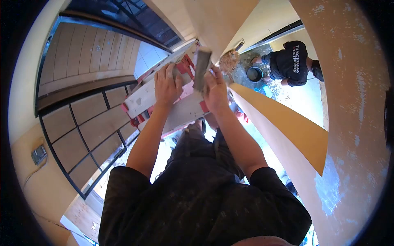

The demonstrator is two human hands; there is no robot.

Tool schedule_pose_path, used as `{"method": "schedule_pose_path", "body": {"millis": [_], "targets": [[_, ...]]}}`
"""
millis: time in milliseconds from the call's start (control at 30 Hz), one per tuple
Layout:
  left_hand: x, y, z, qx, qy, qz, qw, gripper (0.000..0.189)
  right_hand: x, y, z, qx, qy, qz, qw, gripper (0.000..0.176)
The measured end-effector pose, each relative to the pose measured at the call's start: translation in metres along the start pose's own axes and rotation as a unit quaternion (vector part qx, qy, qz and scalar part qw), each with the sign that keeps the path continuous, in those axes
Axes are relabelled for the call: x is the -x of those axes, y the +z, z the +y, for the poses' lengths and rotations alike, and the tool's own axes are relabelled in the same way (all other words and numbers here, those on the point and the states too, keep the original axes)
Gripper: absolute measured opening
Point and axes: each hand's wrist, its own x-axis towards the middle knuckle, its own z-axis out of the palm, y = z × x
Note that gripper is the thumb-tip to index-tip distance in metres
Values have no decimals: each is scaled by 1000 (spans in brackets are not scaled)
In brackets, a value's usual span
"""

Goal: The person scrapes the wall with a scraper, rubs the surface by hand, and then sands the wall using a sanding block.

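My right hand [215, 88] is closed round a flat, grey, block-like tool [202, 69], held upright over the work platform. To its left, my left hand [167, 87] has its fingers bent around a small greyish piece [177, 73] whose shape is partly hidden. Both hands are above a platform of pale planks [141, 98] with red metal parts [185, 65] at its far side. A gap separates the two hands.
A black-framed window grille [86, 135] stands at the left. An orange-edged wall [287, 123] slants along the right. Beyond it a person in a black shirt [290, 61] bends near a dark bucket [254, 74]. A straw-coloured broom head [229, 61] is close by.
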Motion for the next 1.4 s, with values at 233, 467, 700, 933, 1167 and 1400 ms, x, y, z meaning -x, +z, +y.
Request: {"method": "schedule_pose_path", "body": {"millis": [233,467,700,933,1167,1400], "targets": [[5,1,-11,56,25,-4,998,41,10,9,7,163,-91,-177,966,44],[12,8,-17,98,-4,22,995,36,12,14,3,262,-119,-194,938,44],[10,14,-21,79,-4,27,997,36,5,14,7,240,-111,-174,948,44],[8,5,-11,68,-7,22,997,34,12,15,2,126,-61,-135,981,41],[11,17,-30,80,-18,2,997,38,71,50,-52,193,-47,-47,979,38],[3,13,-18,40,2,-32,999,36,157,40,-116,309,-209,-43,927,46]]}}
